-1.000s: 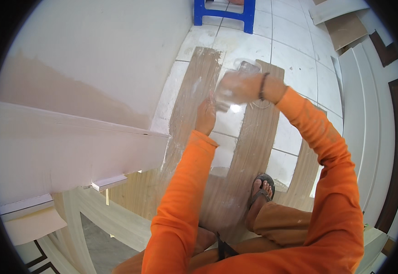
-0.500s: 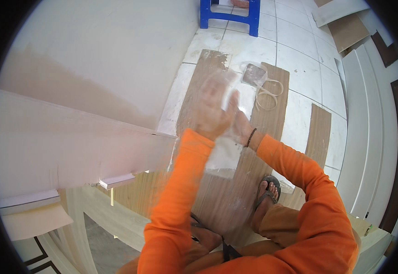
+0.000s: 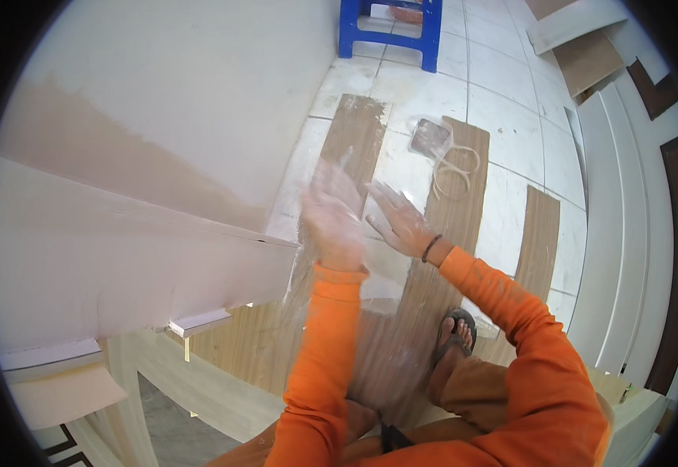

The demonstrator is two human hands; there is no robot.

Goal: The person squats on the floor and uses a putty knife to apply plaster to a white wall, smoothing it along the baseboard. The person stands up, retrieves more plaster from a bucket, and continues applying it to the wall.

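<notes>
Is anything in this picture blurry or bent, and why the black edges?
In the head view, the left hand is blurred, the right hand clearer; in the head view, the long white panel at right looks bowed, and the black rim suits a fisheye lens.

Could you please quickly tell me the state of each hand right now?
Left hand: looks open, though blurred; no held object can be made out.
Right hand: open, fingers extended, with nothing visible in it.

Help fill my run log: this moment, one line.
left hand: blurred, nothing seen held | right hand: open, empty | brown boards: beside white tiles | blue stool: ahead
</notes>
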